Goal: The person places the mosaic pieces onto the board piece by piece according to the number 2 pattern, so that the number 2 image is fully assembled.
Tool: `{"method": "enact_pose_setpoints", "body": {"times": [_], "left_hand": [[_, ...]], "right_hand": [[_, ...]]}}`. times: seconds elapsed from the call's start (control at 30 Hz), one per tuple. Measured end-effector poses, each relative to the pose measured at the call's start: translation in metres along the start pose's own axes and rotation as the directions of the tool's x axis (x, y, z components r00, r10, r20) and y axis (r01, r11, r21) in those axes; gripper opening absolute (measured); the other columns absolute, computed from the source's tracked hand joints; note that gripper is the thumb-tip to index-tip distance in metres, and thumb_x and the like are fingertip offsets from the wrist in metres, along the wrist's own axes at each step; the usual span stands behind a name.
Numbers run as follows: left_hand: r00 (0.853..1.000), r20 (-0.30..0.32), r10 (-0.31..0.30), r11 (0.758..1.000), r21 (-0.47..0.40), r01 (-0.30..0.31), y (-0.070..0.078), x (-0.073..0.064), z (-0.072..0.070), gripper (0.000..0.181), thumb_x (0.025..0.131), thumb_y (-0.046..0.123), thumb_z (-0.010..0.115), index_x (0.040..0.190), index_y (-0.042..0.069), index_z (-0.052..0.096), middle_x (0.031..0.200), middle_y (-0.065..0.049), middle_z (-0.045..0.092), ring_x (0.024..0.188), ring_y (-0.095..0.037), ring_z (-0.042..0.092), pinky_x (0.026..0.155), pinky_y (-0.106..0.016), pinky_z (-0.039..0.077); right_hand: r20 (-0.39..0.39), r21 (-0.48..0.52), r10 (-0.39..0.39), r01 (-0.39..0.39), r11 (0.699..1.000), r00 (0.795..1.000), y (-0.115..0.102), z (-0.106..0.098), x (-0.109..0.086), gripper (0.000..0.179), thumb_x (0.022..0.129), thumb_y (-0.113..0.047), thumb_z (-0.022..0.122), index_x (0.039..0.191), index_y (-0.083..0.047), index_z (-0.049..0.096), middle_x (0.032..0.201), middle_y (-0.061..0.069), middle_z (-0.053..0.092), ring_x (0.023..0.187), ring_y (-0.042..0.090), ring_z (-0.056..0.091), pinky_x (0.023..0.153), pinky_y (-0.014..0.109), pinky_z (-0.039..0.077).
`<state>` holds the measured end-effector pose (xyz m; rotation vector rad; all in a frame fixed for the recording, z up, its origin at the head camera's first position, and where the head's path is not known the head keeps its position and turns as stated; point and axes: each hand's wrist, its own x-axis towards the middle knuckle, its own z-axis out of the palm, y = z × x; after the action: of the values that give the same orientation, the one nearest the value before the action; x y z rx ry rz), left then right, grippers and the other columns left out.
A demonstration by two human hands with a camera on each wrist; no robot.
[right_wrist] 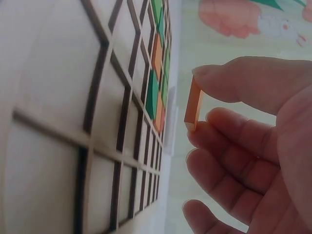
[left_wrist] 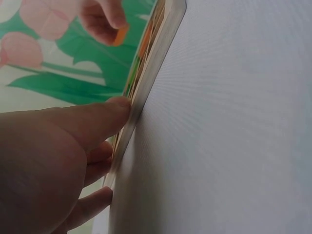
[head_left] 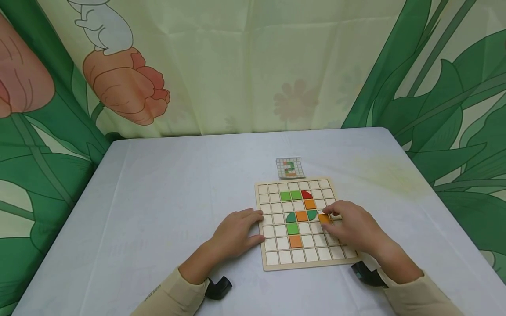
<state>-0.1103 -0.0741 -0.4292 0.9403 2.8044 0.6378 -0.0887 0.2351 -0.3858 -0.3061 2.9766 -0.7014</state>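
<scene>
A wooden grid board (head_left: 278, 259) lies on the table, with green, orange and red tiles set in some of its squares. My left hand (head_left: 237, 232) rests at the board's left edge, thumb and fingertips touching the rim with the fingers fairly straight. Above the right part of the board, my right hand (head_left: 357, 226) pinches an orange square tile (right_wrist: 194, 103) between thumb and fingertip. In the right wrist view this tile is held apart from the grid. Quarter-round pieces, such as the red one (head_left: 306, 195), sit among the square tiles.
A small patterned card (head_left: 290, 168) showing a coloured grid figure lies just beyond the board's far edge. White cloth covers the table (head_left: 178, 184). Behind it hangs a printed curtain (head_left: 221, 66). A dark wrist device (head_left: 218, 288) is by the left sleeve.
</scene>
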Motion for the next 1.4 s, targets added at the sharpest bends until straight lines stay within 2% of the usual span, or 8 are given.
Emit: {"method": "enact_pose_setpoints", "body": {"times": [0.27, 0.5, 0.77, 1.23, 1.4], "left_hand": [[1.0, -0.011, 0.006, 1.0, -0.003, -0.006, 0.0, -0.001, 0.0, 0.048, 0.091, 0.036, 0.074, 0.13, 0.011, 0.063, 0.138, -0.001, 0.059, 0.131, -0.025, 0.052, 0.106, -0.045, 0.042], [1.0, -0.01, 0.004, 1.0, -0.004, -0.004, -0.001, -0.002, 0.0, 0.048, 0.091, 0.035, 0.074, 0.13, 0.011, 0.063, 0.138, -0.001, 0.059, 0.131, -0.024, 0.051, 0.106, -0.045, 0.042], [1.0, -0.008, 0.013, 1.0, -0.011, -0.013, -0.001, -0.002, 0.0, 0.047, 0.091, 0.034, 0.074, 0.13, 0.01, 0.063, 0.138, -0.002, 0.06, 0.132, -0.025, 0.051, 0.105, -0.047, 0.043], [1.0, 0.002, 0.001, 1.0, -0.002, -0.001, 0.0, 0.0, 0.0, 0.046, 0.091, 0.032, 0.074, 0.13, 0.01, 0.063, 0.139, -0.002, 0.059, 0.132, -0.025, 0.05, 0.105, -0.048, 0.043], [1.0, -0.001, 0.01, 1.0, 0.0, -0.01, 0.0, -0.001, -0.001, 0.046, 0.091, 0.032, 0.074, 0.13, 0.009, 0.063, 0.139, -0.002, 0.059, 0.132, -0.026, 0.051, 0.105, -0.047, 0.043]], "right_hand": [[0.007, -0.028, -0.058, 0.058, 0.998, 0.998, -0.013, 0.01, -0.004, 0.025, 0.084, -0.021, 0.08, 0.104, -0.008, 0.073, 0.104, 0.004, 0.068, 0.098, 0.025, 0.062, 0.086, 0.048, 0.053], [0.008, -0.058, -0.147, 0.147, 0.987, 0.989, -0.018, 0.018, -0.007, 0.02, 0.083, -0.021, 0.08, 0.099, -0.012, 0.071, 0.102, -0.001, 0.068, 0.097, 0.022, 0.062, 0.083, 0.043, 0.054], [0.056, -0.071, -0.16, 0.164, 0.984, 0.986, -0.02, 0.024, -0.009, 0.022, 0.082, -0.025, 0.08, 0.099, -0.013, 0.072, 0.099, -0.004, 0.068, 0.097, 0.022, 0.063, 0.084, 0.043, 0.054], [0.047, -0.106, -0.189, 0.193, 0.975, 0.981, -0.022, 0.027, -0.011, 0.02, 0.081, -0.022, 0.082, 0.097, -0.014, 0.072, 0.098, -0.006, 0.068, 0.098, 0.021, 0.063, 0.086, 0.043, 0.053], [0.047, -0.087, -0.202, 0.206, 0.975, 0.978, -0.022, 0.027, -0.012, 0.016, 0.083, -0.019, 0.08, 0.097, -0.017, 0.072, 0.098, -0.008, 0.068, 0.098, 0.019, 0.063, 0.086, 0.042, 0.053]]}}
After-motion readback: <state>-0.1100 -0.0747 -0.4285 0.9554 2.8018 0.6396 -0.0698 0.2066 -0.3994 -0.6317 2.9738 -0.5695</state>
